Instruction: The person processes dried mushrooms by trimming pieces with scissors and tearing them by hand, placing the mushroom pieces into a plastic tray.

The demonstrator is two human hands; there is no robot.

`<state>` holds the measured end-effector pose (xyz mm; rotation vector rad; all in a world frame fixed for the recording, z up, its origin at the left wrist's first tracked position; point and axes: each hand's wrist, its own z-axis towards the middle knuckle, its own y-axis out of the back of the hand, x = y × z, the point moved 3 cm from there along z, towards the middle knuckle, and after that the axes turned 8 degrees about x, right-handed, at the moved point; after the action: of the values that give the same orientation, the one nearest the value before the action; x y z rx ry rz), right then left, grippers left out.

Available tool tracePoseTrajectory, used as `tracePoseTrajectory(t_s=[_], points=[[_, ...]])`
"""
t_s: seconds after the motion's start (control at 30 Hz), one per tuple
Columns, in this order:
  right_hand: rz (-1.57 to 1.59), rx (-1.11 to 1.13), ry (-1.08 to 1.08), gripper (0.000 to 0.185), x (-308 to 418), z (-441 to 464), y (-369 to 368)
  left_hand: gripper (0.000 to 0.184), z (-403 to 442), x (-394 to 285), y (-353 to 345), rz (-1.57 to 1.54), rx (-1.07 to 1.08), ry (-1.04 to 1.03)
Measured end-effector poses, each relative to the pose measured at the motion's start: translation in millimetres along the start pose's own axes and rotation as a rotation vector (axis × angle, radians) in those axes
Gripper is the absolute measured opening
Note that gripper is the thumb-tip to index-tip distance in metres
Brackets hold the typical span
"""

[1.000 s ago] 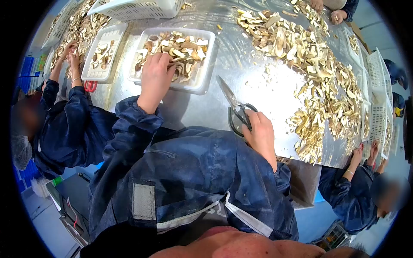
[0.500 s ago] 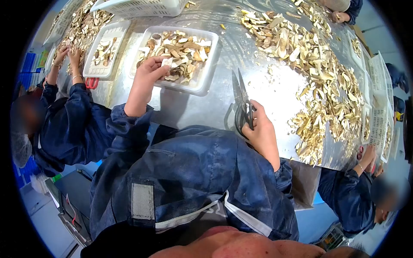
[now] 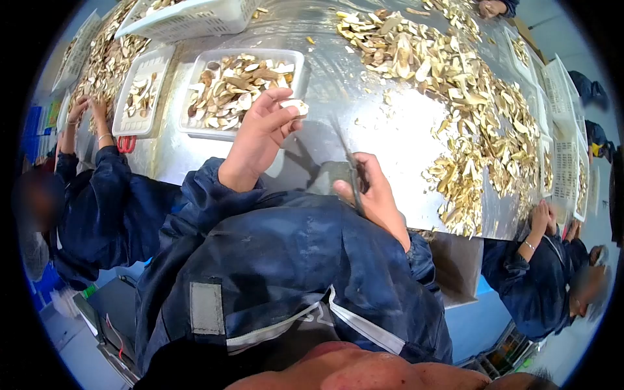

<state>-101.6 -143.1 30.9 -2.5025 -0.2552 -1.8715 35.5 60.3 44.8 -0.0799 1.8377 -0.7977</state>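
Note:
My left hand [image 3: 263, 133] pinches a pale mushroom slice [image 3: 296, 108] between thumb and fingers, held in the air just right of the white tray's near corner. That tray [image 3: 300, 71] holds a heap of sliced mushrooms [image 3: 237, 88]. My right hand [image 3: 376, 198] is wrapped round the handles of black scissors [image 3: 353, 170], whose blades point up and away, seen nearly edge-on and slightly blurred. A gap separates the scissors from the slice. To the right of my right hand, a large pile of mushroom slices [image 3: 471, 120] spreads over the metal table [image 3: 396, 146].
Left of my tray stands a smaller white tray [image 3: 120, 120] with a few slices and red handles [image 3: 127, 144] beside it. A white basket [image 3: 188, 23] sits behind. Co-workers' hands [image 3: 84, 107] work at left and others [image 3: 541, 218] at right, near white baskets [image 3: 565, 156].
My left hand has moved right, away from above the tray, carrying the mushroom slice towards the scissors. My right hand has shifted slightly left, and the scissors have turned edge-on.

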Motion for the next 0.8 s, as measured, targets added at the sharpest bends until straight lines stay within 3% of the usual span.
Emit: tracePoseTrajectory(t_s=[0.2,0.4,0.57,0.67,0.8], points=[[-0.082,-0.062,-0.06,0.055,12,0,-4,0.02,3,21,-17,0.041,0.016,0.051],[-0.216,-0.1,-0.088,0.053,19,0,-2,0.018,2,31,-27,0.095,0.109,0.051],[-0.253,-0.11,-0.086,0.047,16,1,-1,0.019,1,33,-29,0.116,0.096,0.053],[-0.3,-0.135,0.021,0.042,14,2,-1,0.019,0,34,-29,0.101,0.076,0.073],[-0.345,-0.126,-0.023,0.043,7,1,2,0.019,-2,35,-29,0.043,0.059,0.1]])
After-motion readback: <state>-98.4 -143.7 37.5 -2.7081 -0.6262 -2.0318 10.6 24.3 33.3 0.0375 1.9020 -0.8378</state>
